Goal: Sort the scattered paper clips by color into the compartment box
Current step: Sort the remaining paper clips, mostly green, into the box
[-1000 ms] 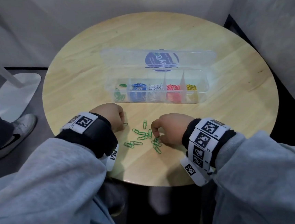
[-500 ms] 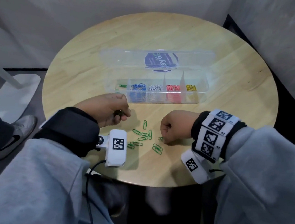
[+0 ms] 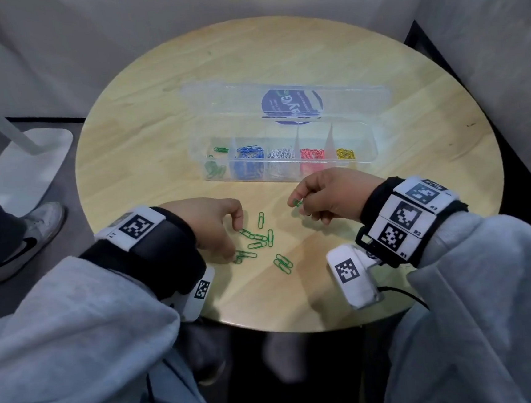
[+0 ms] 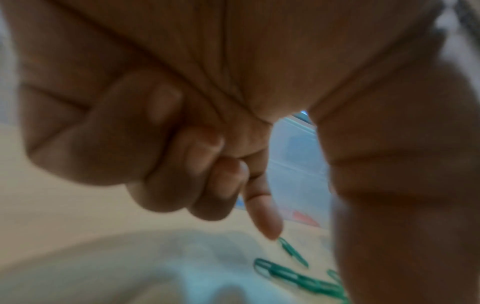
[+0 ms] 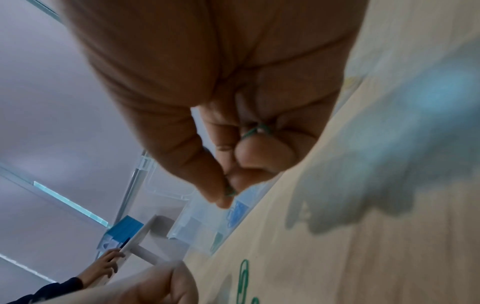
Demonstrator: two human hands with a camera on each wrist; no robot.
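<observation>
The clear compartment box lies open mid-table, holding green, blue, white, red and yellow clips in separate cells. Several green paper clips lie scattered in front of it. My left hand is low over them, its index fingertip touching one clip with the thumb apart and the other fingers curled. My right hand is raised just in front of the box and pinches a green clip between thumb and index. In the right wrist view, more green shows inside the curled fingers.
The round wooden table is small, with grey walls close behind and to the right. A white stand base and another person's shoe are on the floor at left. Another person's hand shows beyond the table.
My left hand came back down from near the box to the scattered green clips. My right hand lifted off the table with a green clip and moved toward the box.
</observation>
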